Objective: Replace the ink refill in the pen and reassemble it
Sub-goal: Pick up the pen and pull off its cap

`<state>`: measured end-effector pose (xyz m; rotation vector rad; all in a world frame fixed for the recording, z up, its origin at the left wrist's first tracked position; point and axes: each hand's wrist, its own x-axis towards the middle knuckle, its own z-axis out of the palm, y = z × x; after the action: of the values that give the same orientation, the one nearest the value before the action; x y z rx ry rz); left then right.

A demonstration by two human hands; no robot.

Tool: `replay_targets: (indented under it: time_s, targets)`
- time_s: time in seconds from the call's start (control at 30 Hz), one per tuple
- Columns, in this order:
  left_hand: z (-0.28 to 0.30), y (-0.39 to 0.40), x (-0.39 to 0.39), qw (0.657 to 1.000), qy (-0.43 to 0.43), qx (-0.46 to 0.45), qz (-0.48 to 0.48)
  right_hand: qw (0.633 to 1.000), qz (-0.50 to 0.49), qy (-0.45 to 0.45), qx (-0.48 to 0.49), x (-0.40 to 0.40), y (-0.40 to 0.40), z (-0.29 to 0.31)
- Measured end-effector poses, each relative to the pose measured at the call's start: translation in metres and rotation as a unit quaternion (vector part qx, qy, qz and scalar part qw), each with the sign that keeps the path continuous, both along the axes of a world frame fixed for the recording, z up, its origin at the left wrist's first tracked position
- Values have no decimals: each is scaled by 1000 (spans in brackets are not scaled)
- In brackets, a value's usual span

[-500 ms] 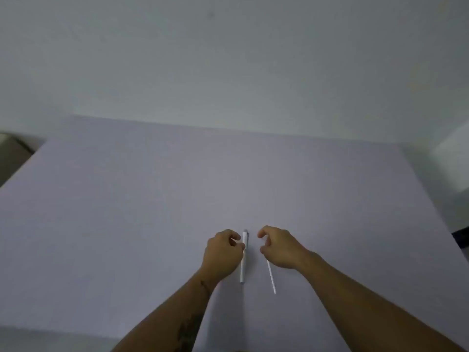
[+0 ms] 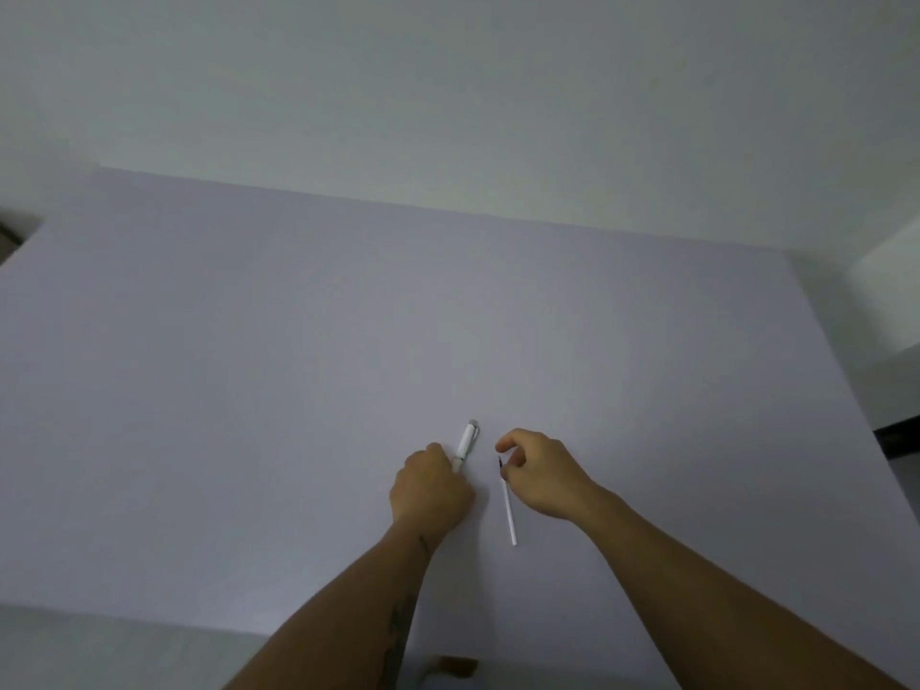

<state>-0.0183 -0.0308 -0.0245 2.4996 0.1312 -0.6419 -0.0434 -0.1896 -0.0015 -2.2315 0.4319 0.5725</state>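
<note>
On the pale tabletop (image 2: 249,390), the right hand (image 2: 542,473) pinches the dark-tipped end of a thin white refill (image 2: 509,510), while just left the left hand (image 2: 430,488) grips the pen (image 2: 466,440), its capped end pointing away.

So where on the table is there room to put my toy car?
The table is bare left of the left hand, right of the right hand, and beyond the pen. It's crowded between the hands, where the refill lies.
</note>
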Motion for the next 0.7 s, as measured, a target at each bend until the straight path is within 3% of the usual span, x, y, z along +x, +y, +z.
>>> replay_targets:
  time_s: [0.17,0.37,0.7]
  targets:
    - [14,7,-2,997,9,-52,50,996,-67,-9,62,10,10,7]
    - [42,9,4,990,-32,-126,55,966,-176,-27,188,27,27,27]
    - [71,23,11,982,-71,-171,36,923,-222,-58,309,47,38,45]
